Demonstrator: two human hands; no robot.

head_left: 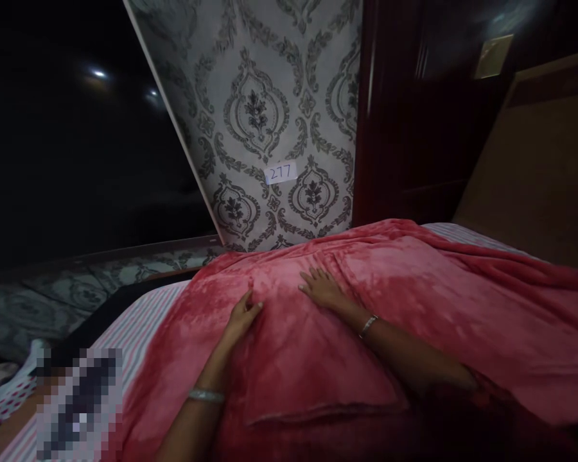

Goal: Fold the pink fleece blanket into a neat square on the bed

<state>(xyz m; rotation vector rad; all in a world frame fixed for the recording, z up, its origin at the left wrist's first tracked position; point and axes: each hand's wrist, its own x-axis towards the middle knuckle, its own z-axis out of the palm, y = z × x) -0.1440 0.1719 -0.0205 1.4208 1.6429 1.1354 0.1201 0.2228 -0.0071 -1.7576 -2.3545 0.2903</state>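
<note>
Dim room, light falling mainly on patterned wall (279, 122) at 12 o'clock. Near-black at 9–10 o'clock, two faint glare spots (99, 74) there. Wide-angle bend at edges. Pixelated patch (79, 404) at 7 o'clock. Soft focus throughout.

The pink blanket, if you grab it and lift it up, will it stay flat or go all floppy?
Probably floppy: the pink blanket already lies in soft folds over the bed. It looks plush, so likely light and unlikely to slip. The left hand and right hand rest on it.
</note>
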